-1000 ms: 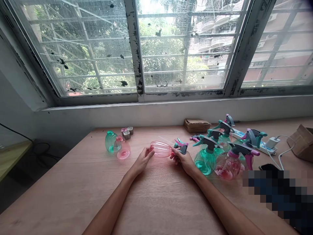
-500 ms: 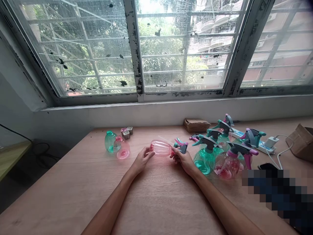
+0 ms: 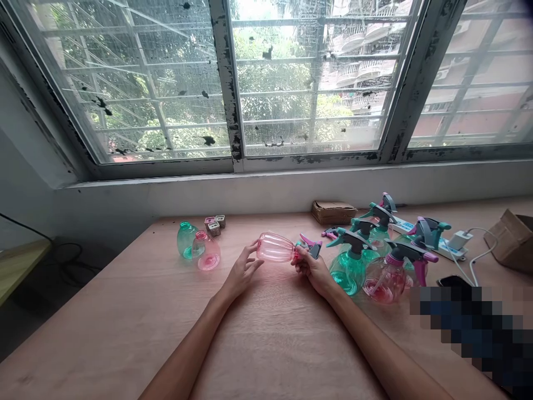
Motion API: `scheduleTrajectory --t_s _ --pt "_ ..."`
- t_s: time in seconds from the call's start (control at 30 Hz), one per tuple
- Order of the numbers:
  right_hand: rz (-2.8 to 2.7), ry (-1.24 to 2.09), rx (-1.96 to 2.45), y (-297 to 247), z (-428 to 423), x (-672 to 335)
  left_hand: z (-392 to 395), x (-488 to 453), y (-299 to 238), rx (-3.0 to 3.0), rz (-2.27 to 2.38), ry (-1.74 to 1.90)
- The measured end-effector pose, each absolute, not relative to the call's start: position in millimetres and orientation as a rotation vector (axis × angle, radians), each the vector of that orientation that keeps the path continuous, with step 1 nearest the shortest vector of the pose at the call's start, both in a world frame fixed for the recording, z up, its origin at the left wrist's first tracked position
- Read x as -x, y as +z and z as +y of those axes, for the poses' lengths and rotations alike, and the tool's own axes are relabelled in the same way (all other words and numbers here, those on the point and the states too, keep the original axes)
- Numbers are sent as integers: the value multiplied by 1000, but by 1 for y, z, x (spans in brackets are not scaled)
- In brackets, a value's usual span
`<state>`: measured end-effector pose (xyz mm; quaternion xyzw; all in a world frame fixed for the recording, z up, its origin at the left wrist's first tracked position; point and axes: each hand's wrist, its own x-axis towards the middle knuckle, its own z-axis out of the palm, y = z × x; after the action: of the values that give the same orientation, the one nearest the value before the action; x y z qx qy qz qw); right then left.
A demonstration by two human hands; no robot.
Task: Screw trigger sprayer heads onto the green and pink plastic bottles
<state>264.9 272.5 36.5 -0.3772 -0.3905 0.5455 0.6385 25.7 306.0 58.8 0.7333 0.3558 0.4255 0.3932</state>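
A clear pink bottle [image 3: 275,248] lies sideways in the air above the table, its neck to the right and its base to the left. The fingers of my right hand [image 3: 311,268] are closed round its neck. My left hand [image 3: 244,270] is beside the base with fingers apart; whether a fingertip still touches the plastic I cannot tell. Just behind my right hand is a pink and grey spray head [image 3: 311,244], partly covered by the fingers. On the left stand a green bottle [image 3: 185,242] and a pink bottle [image 3: 207,254], both without spray heads.
Several green and pink spray bottles [image 3: 348,271] with trigger heads crowd the right side. Behind them are a cardboard box [image 3: 333,212], another spray head [image 3: 330,232] and a power strip [image 3: 452,250]. Small grey and pink blocks [image 3: 214,228] sit at the back left. A paper bag [image 3: 514,241] is far right.
My left hand's fingers have spread and loosened from the bottle's base. The bottle has tilted slightly, its base end a little higher, with my right hand still on the neck.
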Motion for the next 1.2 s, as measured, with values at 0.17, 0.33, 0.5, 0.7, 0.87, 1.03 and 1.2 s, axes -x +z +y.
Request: scheduleTrajectory --t_s 0.17,0.33,0.5,0.7,0.87,1.03,1.2 --pt "-873 1264 848 40 272 -268 300 -29 59 -1854 896 1108" --pt "-929 1256 848 35 271 -265 304 -27 55 -1730 919 1099" --pt "-950 1251 859 32 273 -266 305 -24 56 -1666 870 1061" --pt "-960 1238 891 29 275 -267 303 -21 58 -1674 831 975" --pt "-997 1216 901 33 271 -263 303 -22 60 -1649 844 964" --pt "-1023 1217 939 35 269 -262 301 -22 61 -1665 868 924" --pt "-1009 1229 979 32 274 -265 295 -26 61 -1716 891 945"
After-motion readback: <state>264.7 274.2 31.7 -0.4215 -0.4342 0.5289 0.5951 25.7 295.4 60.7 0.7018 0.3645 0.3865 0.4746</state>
